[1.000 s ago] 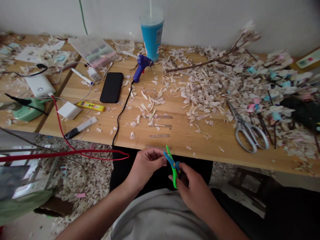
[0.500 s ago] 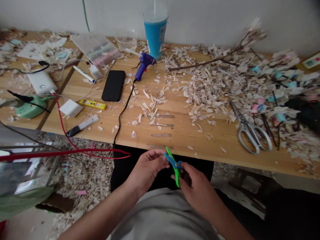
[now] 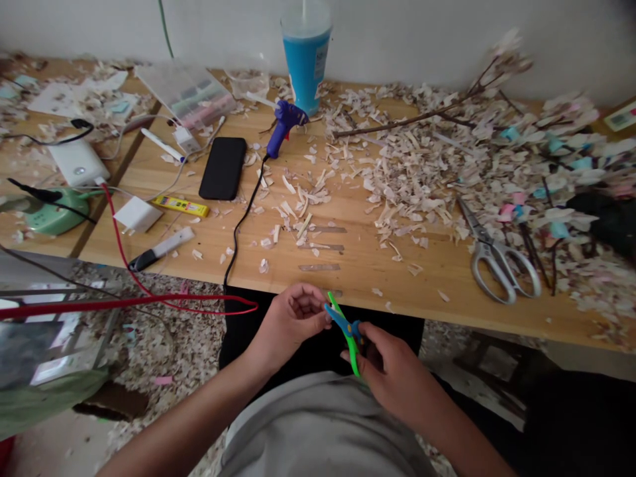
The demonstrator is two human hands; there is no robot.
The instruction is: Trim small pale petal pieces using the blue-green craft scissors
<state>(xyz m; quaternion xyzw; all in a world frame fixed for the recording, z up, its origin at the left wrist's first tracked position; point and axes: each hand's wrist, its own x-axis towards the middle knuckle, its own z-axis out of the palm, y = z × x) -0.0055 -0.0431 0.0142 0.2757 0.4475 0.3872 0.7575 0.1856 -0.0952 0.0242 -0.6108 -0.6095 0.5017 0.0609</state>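
My right hand (image 3: pixel 380 358) is closed round the handles of small blue and green scissors (image 3: pixel 349 329), whose blades stand a little apart and point up and left. My left hand (image 3: pixel 299 318) is just left of the blade tips, its fingers curled and its thumb and fingertips pinched together. Whatever sits in that pinch is too small or too hidden to make out. Both hands are over my lap, just in front of the edge of the wooden table (image 3: pixel 358 265).
Pale shavings (image 3: pixel 407 159) cover much of the table. Large silver-handled scissors (image 3: pixel 497 265) lie at the right. A purple glue gun (image 3: pixel 283 129), a black phone (image 3: pixel 223 168), a blue drink cup (image 3: pixel 307 63) and a grey-handled cutter (image 3: pixel 161 249) are further left. A red cable (image 3: pixel 189 301) crosses at the left.
My left hand has turned slightly, with its fingers lifted and curled more openly. The small scissors have barely moved. The whole view has shifted a little.
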